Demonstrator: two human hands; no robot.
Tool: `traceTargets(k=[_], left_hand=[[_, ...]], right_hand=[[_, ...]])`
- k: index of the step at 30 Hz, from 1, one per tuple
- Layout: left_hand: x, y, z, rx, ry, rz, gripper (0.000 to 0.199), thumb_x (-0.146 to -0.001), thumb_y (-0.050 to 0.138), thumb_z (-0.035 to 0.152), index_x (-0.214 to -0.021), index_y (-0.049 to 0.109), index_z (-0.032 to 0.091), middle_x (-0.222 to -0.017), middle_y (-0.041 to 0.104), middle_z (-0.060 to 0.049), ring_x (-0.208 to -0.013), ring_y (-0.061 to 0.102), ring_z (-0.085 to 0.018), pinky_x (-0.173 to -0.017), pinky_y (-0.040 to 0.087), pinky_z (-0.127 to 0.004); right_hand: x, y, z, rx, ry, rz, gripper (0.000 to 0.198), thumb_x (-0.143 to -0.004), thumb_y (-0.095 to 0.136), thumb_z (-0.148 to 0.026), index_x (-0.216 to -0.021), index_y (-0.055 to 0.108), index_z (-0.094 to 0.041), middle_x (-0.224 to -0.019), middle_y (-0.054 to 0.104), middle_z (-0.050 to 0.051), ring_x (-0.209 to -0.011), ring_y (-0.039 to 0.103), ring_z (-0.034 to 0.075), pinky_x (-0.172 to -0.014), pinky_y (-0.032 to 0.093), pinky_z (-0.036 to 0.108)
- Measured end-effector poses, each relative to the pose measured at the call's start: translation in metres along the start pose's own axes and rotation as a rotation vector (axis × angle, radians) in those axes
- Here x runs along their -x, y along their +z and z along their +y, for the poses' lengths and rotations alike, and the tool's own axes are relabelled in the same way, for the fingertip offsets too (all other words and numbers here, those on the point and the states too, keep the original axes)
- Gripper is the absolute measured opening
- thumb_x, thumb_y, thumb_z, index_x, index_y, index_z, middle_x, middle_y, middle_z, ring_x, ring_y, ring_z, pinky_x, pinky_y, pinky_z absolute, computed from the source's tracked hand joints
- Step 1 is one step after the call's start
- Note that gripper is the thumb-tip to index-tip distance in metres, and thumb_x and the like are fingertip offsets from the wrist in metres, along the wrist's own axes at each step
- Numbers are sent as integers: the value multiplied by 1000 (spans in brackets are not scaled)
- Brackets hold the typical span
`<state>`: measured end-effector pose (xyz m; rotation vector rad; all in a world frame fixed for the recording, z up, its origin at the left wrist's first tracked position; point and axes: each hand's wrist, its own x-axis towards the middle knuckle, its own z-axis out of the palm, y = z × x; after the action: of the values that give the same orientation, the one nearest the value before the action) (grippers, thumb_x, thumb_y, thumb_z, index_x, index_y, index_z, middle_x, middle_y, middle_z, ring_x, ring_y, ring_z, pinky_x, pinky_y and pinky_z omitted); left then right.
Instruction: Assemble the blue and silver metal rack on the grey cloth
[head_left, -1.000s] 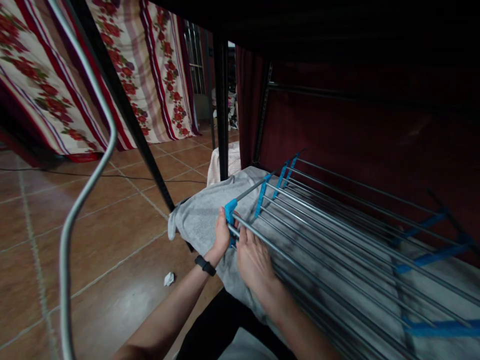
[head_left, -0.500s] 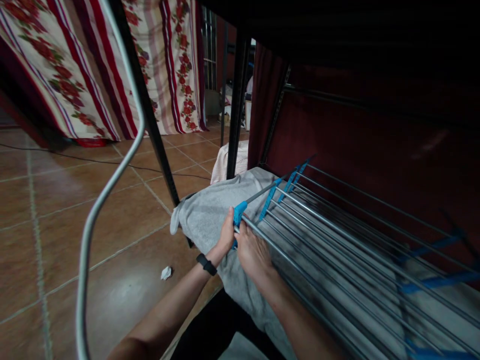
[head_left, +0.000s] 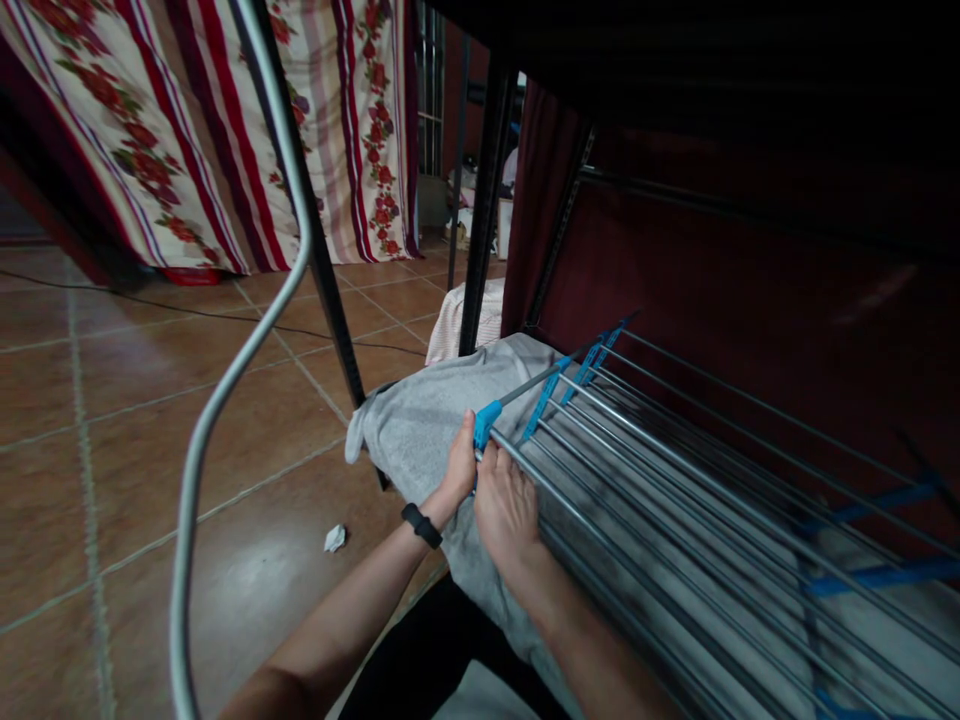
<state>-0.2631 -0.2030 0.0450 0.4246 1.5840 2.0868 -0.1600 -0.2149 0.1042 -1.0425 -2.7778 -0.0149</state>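
Note:
A metal drying rack (head_left: 630, 423) with blue plastic joints lies across a grey blanket (head_left: 427, 415). My left hand (head_left: 459, 462), a black band on its wrist, is closed at the rack's near corner, its thumb against the blue corner joint (head_left: 487, 422). Just right of it, my right hand (head_left: 508, 497) is closed with its fingers curled around the end of the rack's outer tube. The fingertips of both hands are hidden behind the joint and tubes.
A bent metal tube (head_left: 217, 400) rises close by on the left. Black frame posts (head_left: 484, 200) hold a dark shelf overhead. A crumpled white scrap (head_left: 335, 538) and a thin black cable (head_left: 187, 311) lie on the tiled floor. A floral curtain (head_left: 337, 130) hangs behind.
The whole view has shifted slightly, so things appear a little further right. Both hands stay at the same corner of the rack, with the right fingers slightly rearranged.

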Motion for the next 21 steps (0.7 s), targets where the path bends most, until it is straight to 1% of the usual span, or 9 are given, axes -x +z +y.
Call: traceTargets(k=[2,4,8,12,15,17,21], left_hand=[[-1,0,-2,-1,-42,0,67,-72,49,86,-60,54,20,-58,51,0,-62,47,-17,-63,42,-30],[-3,0,-3,-13,-74,-2,69,-71,47,88,-60,53,20,-59,51,0,-61,45,-16,-62,41,-30],[-4,0,-3,-3,-49,14,69,-69,50,88,-63,54,20,-62,52,1,-62,44,-15,-63,41,-29],[-5,1,-5,43,-56,8,67,-69,52,87,-63,53,20,-61,50,2,-60,42,-14,-60,39,-28],[-6,3,-7,74,-28,19,63,-73,53,83,-61,53,20,-60,50,2,-58,42,-13,-61,40,-27],[-6,3,-8,81,-38,19,63,-75,52,82,-60,53,21,-58,51,2,-56,43,-13,-59,40,-27],[-5,3,-8,84,-86,-60,67,-77,46,84,-62,57,20,-63,57,-2,-59,50,-16,-62,43,-29]], right_hand=[[1,2,-2,59,-8,52,44,-99,22,-8,-130,53,-12,-115,64,17,-98,66,22,-78,53,33],[2,4,-3,102,-38,70,44,-99,21,-7,-129,53,-10,-112,65,17,-93,67,21,-74,54,31],[1,4,0,120,-83,31,45,-99,22,-9,-135,48,-8,-113,65,17,-93,68,21,-71,55,30],[-1,-2,4,34,-70,-23,46,-100,22,-11,-140,45,-12,-125,63,16,-102,67,21,-77,53,29],[-3,-7,8,-65,-43,-74,46,-102,24,-14,-143,43,-18,-129,63,12,-105,66,18,-84,51,27],[-4,-7,10,-113,-33,-101,47,-102,25,-15,-146,41,-21,-134,62,9,-109,65,18,-88,50,27],[-5,-3,11,-103,-15,-114,49,-101,24,-14,-147,40,-19,-139,58,10,-110,65,20,-88,50,30]])
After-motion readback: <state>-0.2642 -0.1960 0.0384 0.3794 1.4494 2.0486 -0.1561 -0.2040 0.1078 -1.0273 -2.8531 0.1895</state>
